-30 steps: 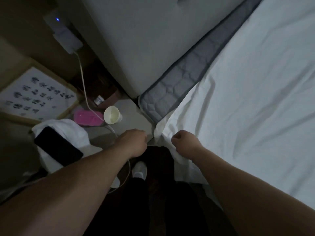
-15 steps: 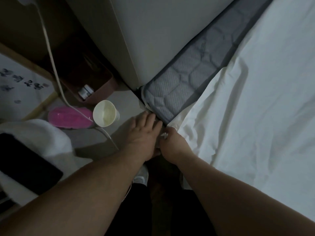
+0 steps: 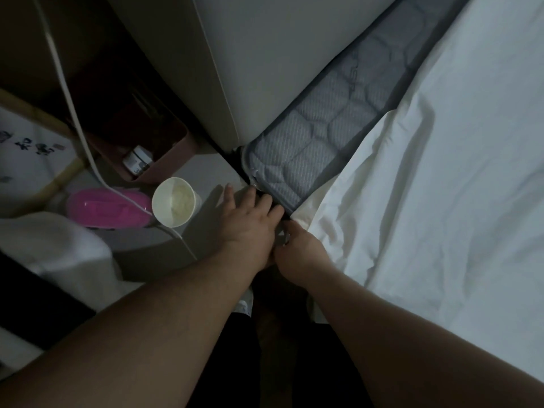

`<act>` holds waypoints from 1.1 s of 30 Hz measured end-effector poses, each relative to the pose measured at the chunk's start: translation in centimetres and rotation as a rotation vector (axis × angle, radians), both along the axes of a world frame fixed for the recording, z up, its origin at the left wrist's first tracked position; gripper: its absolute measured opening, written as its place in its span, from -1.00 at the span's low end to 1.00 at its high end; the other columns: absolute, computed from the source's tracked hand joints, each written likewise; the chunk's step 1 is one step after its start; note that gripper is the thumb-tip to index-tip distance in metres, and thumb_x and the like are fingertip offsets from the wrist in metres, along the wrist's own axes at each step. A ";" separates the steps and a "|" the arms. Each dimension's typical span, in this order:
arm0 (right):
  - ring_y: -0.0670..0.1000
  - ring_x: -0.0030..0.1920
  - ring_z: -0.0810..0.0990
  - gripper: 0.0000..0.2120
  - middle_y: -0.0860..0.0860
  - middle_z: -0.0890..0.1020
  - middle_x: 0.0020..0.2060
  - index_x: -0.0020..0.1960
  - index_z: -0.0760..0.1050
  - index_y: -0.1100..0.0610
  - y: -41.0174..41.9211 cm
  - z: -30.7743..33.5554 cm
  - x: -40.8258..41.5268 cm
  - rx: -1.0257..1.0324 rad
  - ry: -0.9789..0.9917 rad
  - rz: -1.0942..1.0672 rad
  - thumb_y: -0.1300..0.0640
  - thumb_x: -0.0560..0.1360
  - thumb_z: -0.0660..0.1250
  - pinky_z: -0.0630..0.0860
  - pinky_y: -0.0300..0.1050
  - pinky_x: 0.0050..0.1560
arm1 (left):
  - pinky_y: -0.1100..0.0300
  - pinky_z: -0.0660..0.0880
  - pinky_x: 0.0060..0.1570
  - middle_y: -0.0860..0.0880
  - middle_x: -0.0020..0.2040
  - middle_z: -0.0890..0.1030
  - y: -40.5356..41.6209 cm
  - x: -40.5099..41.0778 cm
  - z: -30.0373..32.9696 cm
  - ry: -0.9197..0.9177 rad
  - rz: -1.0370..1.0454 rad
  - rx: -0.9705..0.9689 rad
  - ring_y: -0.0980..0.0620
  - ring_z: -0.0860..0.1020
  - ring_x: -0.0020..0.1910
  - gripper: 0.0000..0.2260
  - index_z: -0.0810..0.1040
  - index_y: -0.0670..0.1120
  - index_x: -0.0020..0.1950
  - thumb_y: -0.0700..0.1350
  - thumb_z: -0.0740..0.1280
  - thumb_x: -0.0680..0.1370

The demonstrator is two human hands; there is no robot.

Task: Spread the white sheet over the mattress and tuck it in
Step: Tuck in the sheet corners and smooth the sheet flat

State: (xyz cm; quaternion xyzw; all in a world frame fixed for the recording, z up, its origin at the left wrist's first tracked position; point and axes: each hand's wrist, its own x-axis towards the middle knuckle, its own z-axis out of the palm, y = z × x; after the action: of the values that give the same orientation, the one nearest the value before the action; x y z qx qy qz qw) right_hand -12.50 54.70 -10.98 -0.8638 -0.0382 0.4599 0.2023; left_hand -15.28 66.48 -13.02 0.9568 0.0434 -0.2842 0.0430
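The white sheet [image 3: 441,172] covers most of the bed on the right, wrinkled near its corner. A strip of grey quilted mattress [image 3: 297,160] lies bare along the headboard. My left hand [image 3: 247,222] rests flat against the mattress corner, fingers spread and touching its edge. Pressed against it, my right hand [image 3: 297,251] is closed on the sheet's corner just below the mattress corner; its fingers are mostly hidden.
A grey padded headboard [image 3: 265,60] stands behind the mattress. On the bedside surface to the left sit a paper cup [image 3: 173,201], a pink case [image 3: 103,209], a white cable [image 3: 70,107], a dark red box [image 3: 153,136] and a white cloth [image 3: 59,245].
Both hands moved up from below the bed edge to the mattress corner and came together. The left hand opened flat against the corner; the view has closed in.
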 end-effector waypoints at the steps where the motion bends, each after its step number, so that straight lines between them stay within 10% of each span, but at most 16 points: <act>1: 0.16 0.17 0.63 -0.66 0.09 0.64 0.18 0.39 0.43 0.07 -0.1 0.0 0.1 -0.005 0.002 0.019 0.09 0.62 0.23 0.50 -0.07 0.07 | -0.48 -0.17 0.48 0.02 0.49 0.25 -0.1 0.3 0.3 0.017 0.005 0.003 -0.16 0.06 0.61 -0.35 0.22 0.16 0.50 0.23 0.37 0.48; 17: 0.19 0.28 0.55 -0.61 0.13 0.55 0.28 0.42 0.49 0.10 -2.1 0.2 -1.4 0.004 0.090 0.077 0.16 0.60 0.27 0.47 -0.09 0.19 | -0.51 0.13 0.39 0.02 0.41 0.26 -1.2 -1.5 1.2 0.130 -0.024 0.011 -0.07 0.18 0.48 -0.49 0.27 0.12 0.44 0.11 0.34 0.53; 21: 0.17 0.07 0.60 -0.79 0.16 0.59 0.12 0.09 0.61 0.12 -3.2 -0.3 -1.6 -0.036 0.010 0.180 0.07 0.61 0.24 0.57 -0.01 0.06 | -0.37 0.27 0.35 0.03 0.32 0.35 -1.8 -1.4 1.5 0.142 -0.003 -0.020 -0.05 0.25 0.41 -0.61 0.37 0.09 0.37 0.13 0.26 0.56; 29: 0.27 0.23 0.48 -0.57 0.34 0.61 0.14 0.19 0.57 0.36 1.2 0.4 -3.0 0.384 -0.215 0.087 0.15 0.46 0.15 0.46 0.16 0.33 | 0.08 0.45 0.12 -0.04 0.23 0.64 0.2 2.7 3.7 -0.069 0.642 -0.409 -0.13 0.57 0.23 -0.77 0.52 0.06 0.24 -0.05 0.29 0.59; 33: 0.28 0.39 0.41 -0.26 0.29 0.46 0.40 0.46 0.41 0.28 3.1 0.1 -4.0 0.372 -0.062 0.331 -0.13 0.42 0.04 0.38 0.12 0.42 | 0.02 0.43 0.17 -0.06 0.33 0.56 0.5 4.1 5.0 -0.030 0.479 -0.325 -0.18 0.47 0.33 -0.50 0.47 -0.02 0.38 0.24 0.36 0.55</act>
State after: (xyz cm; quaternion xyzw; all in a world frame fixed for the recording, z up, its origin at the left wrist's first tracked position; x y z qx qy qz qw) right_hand -16.51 57.81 -10.83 -0.8072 -0.2695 0.4453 0.2784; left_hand -11.20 67.02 -8.02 0.9039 0.2215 -0.2552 0.2622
